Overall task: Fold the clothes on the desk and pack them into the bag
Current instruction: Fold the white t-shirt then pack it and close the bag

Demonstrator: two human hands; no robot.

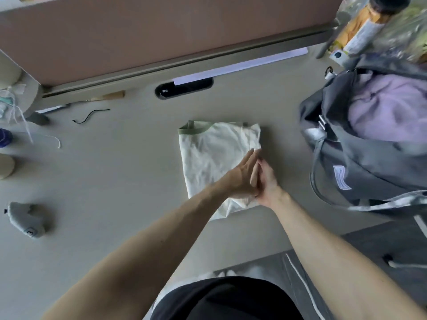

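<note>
so this looks pretty far along. the white tee [208, 158] with the green collar is folded into a neat-ish rectangle. it lies flat on the desk [115, 181] in the middle of the frame, collar end toward the top. the grey bag [360, 167] sits at the right edge with its mouth open, near the tee but not touching it. there's a lilac garment [392, 107] stuffed inside, so at least one piece looks packed.

both hands are on the lower right part of the tee, side by side and touching each other. the left hand [240, 176] is flat with fingers straight, lying on the fabric and holding nothing. the right hand [269, 184] is at the tee's right edge, half tucked behind the left one. i honestly can't tell if its fingers have hold of the cloth or just rest there.

my guess: folding this one is basically done, maybe one last smoothing or one more fold, then it needs lifting over into the bag. i don't see other loose clothes on the desk in view, just a small grey fabric thing [23, 219] at the lower left that i can't identify.
</note>
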